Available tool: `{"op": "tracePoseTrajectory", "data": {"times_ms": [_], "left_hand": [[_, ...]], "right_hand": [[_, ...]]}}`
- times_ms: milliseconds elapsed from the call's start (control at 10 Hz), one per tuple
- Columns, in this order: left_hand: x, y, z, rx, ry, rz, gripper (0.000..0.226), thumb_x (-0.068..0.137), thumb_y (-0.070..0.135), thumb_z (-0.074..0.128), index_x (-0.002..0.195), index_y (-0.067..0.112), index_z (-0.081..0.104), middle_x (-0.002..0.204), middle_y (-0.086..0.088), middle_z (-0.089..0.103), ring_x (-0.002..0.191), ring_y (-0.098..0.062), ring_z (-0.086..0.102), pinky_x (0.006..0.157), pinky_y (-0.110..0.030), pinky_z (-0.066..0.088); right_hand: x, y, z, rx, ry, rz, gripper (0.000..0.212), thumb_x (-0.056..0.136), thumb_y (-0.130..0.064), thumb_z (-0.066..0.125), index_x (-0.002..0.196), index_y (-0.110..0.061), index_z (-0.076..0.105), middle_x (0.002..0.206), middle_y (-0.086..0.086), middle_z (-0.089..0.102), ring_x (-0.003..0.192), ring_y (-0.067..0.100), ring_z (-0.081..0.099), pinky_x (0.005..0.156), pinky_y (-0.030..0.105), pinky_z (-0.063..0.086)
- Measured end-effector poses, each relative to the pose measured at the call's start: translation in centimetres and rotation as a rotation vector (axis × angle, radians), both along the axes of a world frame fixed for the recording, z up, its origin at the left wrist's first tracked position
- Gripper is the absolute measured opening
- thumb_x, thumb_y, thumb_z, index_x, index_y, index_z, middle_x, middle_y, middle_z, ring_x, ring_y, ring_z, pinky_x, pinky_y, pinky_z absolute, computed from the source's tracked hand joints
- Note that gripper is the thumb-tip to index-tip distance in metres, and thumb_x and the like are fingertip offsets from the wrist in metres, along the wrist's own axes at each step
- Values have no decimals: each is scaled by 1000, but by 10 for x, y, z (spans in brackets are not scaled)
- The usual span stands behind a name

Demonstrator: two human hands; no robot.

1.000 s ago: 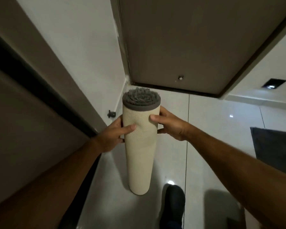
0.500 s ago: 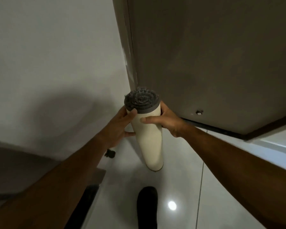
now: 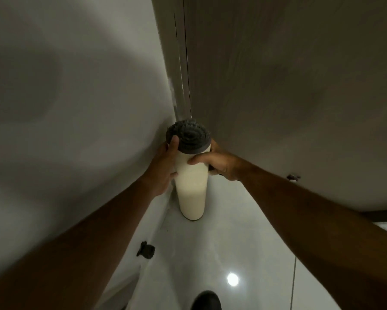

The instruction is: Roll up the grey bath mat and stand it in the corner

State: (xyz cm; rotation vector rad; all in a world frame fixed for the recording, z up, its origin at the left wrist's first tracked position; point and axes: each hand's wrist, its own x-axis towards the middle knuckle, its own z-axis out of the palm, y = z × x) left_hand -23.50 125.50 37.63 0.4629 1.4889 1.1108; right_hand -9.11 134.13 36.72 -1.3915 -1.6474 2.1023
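Observation:
The rolled bath mat (image 3: 191, 186) stands upright, cream backing outward and a grey pile spiral at its top end. Its lower end rests on the white floor in the corner between the white wall and the brown door. My left hand (image 3: 164, 168) grips the roll's upper left side, thumb up against the grey rim. My right hand (image 3: 217, 163) wraps the upper right side, fingers across the front. Both hands hold it near the top.
The white wall (image 3: 76, 108) is on the left, the brown door (image 3: 300, 97) on the right. A black door stop (image 3: 146, 250) sits at the wall's base. A second stop (image 3: 292, 177) is on the door. My dark shoe (image 3: 207, 300) is at the bottom edge.
I have stepped closer to the corner. The roll has moved forward into the corner and its lower end now sits on the floor by the wall. Both hands keep their grip.

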Motion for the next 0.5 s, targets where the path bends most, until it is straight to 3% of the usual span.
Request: {"op": "tracePoseTrajectory", "data": {"times_ms": [100, 200, 300, 400, 500], "left_hand": [[-7, 24, -10, -57, -19, 146, 63, 93, 68, 37, 148, 37, 36, 149, 1, 49, 133, -26, 47, 110, -54, 37], [-5, 46, -8, -196, -13, 268, 74, 91, 72, 37, 152, 30, 32, 156, -5, 40, 138, -33, 41, 111, -58, 34], [5, 52, -2, -276, -141, 305, 91, 83, 79, 40, 156, 33, 13, 165, -6, 21, 147, -40, 22, 110, -69, 23], [10, 44, 2, -277, -128, 329, 94, 82, 78, 47, 157, 32, 14, 164, -5, 22, 147, -39, 24, 111, -66, 28], [7, 40, 9, -297, -128, 394, 92, 84, 74, 50, 157, 27, 18, 163, -5, 28, 146, -37, 29, 113, -61, 29]], "right_hand": [[-25, 11, -9, 2, 71, -92, 84, 80, -8, 78, 149, -28, 34, 138, 10, 58, 121, 34, 59, 99, 59, 52], [-37, 21, -4, 112, 68, -145, 79, 82, -7, 78, 149, -16, 37, 140, 15, 57, 124, 34, 58, 102, 57, 51], [-33, 28, -4, 386, -245, 21, 82, 82, -41, 78, 150, -19, 37, 148, 8, 51, 136, 31, 46, 114, 54, 38], [-26, 19, 6, 342, -167, 7, 74, 80, -33, 83, 143, -16, 49, 138, 9, 61, 126, 30, 56, 106, 50, 48], [-6, 13, 17, 100, 119, -111, 66, 85, -24, 80, 141, -11, 48, 125, 5, 68, 109, 25, 68, 85, 36, 61]]}}
